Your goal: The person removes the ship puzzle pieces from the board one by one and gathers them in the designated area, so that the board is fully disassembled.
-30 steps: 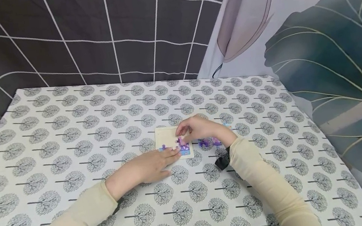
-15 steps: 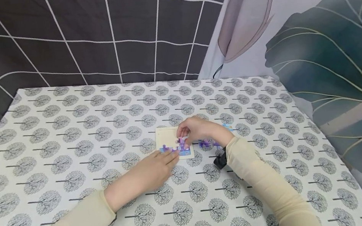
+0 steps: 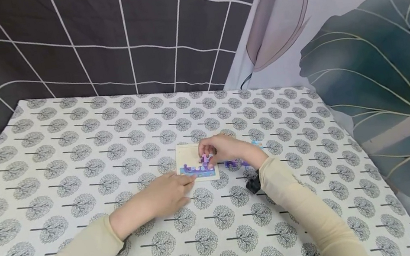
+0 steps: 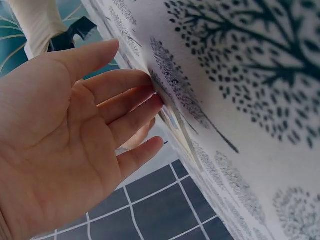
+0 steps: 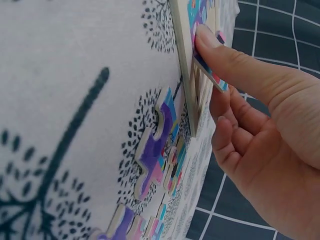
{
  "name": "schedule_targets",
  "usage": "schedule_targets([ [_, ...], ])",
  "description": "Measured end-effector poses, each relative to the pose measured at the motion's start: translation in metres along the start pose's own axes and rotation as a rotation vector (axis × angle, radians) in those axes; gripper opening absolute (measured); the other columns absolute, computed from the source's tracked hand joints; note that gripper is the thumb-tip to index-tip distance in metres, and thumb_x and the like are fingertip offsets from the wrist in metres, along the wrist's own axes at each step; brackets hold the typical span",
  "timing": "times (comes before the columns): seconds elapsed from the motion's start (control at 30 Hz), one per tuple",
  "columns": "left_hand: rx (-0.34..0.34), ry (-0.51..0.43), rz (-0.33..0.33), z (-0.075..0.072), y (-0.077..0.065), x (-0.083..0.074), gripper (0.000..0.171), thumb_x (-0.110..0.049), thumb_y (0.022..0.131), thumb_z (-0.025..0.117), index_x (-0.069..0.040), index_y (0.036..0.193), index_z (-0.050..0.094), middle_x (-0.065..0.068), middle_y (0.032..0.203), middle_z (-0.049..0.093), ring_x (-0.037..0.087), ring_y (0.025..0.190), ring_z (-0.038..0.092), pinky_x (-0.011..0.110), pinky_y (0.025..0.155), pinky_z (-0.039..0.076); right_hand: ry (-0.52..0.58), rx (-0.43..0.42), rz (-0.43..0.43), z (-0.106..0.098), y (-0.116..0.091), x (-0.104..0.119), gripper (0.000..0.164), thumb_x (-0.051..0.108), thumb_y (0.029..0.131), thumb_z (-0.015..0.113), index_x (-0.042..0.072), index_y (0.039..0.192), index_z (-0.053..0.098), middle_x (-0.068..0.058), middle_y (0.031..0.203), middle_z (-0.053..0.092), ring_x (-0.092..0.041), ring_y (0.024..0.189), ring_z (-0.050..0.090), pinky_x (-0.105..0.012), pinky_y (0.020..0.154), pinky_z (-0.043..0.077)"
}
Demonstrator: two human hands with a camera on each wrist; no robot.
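Note:
A small cream puzzle board [image 3: 185, 152] lies on the table, its near part filled with joined purple and blue pieces [image 3: 195, 174]. My right hand [image 3: 225, 148] pinches a purple-pink puzzle piece [image 3: 206, 159] between thumb and fingers, over the right side of the board. From the right wrist, that piece [image 5: 212, 74] is tilted, one edge at the board. My left hand [image 3: 171, 194] has its fingers stretched out, fingertips at the board's near left edge. In the left wrist view the palm of the left hand [image 4: 85, 130] shows, holding nothing.
Loose purple puzzle pieces [image 3: 231, 163] lie right of the board, under the right wrist; one loose piece [image 5: 150, 150] shows close up from the right wrist. The tree-print tablecloth [image 3: 92, 196] reaches a dark checked curtain [image 3: 97, 33] behind.
My left hand has drawn back left and toward me, uncovering the joined row of pieces. The right hand stays over the board's right side, the piece shifting slightly in its fingers.

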State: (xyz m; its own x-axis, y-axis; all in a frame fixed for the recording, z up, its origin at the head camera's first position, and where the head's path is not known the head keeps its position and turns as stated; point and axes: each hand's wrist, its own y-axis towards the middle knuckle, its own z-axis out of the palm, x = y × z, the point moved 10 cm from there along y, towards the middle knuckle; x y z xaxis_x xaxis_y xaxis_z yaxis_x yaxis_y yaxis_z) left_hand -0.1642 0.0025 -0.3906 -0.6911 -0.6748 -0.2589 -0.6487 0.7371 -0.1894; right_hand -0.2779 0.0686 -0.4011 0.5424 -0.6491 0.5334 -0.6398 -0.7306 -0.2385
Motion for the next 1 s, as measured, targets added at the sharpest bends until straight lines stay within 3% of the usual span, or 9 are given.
schedule_targets([
  [0.17, 0.023, -0.058, -0.013, 0.001, 0.0, 0.004, 0.049, -0.03, 0.093, 0.053, -0.003, 0.134, 0.048, 0.007, 0.145, 0.039, 0.026, 0.132, 0.041, 0.047, 0.113, 0.027, -0.057, -0.031, -0.06, -0.002, -0.006, 0.008, 0.028, 0.011, 0.073, 0.077, 0.016, 0.097, 0.064, 0.005, 0.087, 0.064, -0.01, 0.08, 0.057, -0.024, 0.076, 0.049],
  [0.47, 0.059, -0.095, -0.017, 0.004, -0.001, 0.007, 0.053, -0.031, 0.095, 0.051, -0.003, 0.138, 0.042, 0.007, 0.148, 0.033, 0.027, 0.134, 0.036, 0.047, 0.114, 0.023, -0.061, -0.065, -0.077, -0.003, -0.014, 0.008, 0.032, 0.009, 0.077, 0.074, 0.016, 0.108, 0.067, 0.002, 0.089, 0.068, -0.011, 0.08, 0.062, -0.024, 0.077, 0.052],
  [0.63, 0.072, -0.083, -0.003, 0.004, -0.002, 0.006, 0.053, -0.031, 0.095, 0.05, -0.003, 0.139, 0.041, 0.007, 0.149, 0.032, 0.026, 0.135, 0.035, 0.046, 0.114, 0.023, 0.006, -0.072, -0.099, -0.003, -0.016, 0.004, 0.033, 0.009, 0.079, 0.072, 0.013, 0.111, 0.065, 0.001, 0.092, 0.068, -0.01, 0.079, 0.062, -0.023, 0.076, 0.053],
  [0.83, 0.075, -0.082, -0.002, 0.003, -0.003, 0.006, 0.054, -0.03, 0.095, 0.05, -0.002, 0.139, 0.04, 0.008, 0.149, 0.032, 0.027, 0.135, 0.035, 0.046, 0.114, 0.023, 0.071, -0.095, -0.123, -0.011, -0.019, 0.002, 0.034, 0.012, 0.08, 0.072, 0.01, 0.113, 0.064, 0.002, 0.081, 0.063, -0.008, 0.064, 0.054, -0.022, 0.062, 0.051],
  [1.0, 0.087, -0.09, -0.007, 0.002, -0.003, 0.005, 0.053, -0.03, 0.095, 0.05, -0.002, 0.139, 0.04, 0.008, 0.15, 0.031, 0.027, 0.135, 0.034, 0.046, 0.114, 0.023, 0.131, -0.106, -0.12, -0.017, -0.029, -0.001, 0.032, 0.011, 0.084, 0.068, 0.008, 0.116, 0.062, -0.001, 0.092, 0.067, -0.013, 0.07, 0.059, -0.024, 0.066, 0.053],
])
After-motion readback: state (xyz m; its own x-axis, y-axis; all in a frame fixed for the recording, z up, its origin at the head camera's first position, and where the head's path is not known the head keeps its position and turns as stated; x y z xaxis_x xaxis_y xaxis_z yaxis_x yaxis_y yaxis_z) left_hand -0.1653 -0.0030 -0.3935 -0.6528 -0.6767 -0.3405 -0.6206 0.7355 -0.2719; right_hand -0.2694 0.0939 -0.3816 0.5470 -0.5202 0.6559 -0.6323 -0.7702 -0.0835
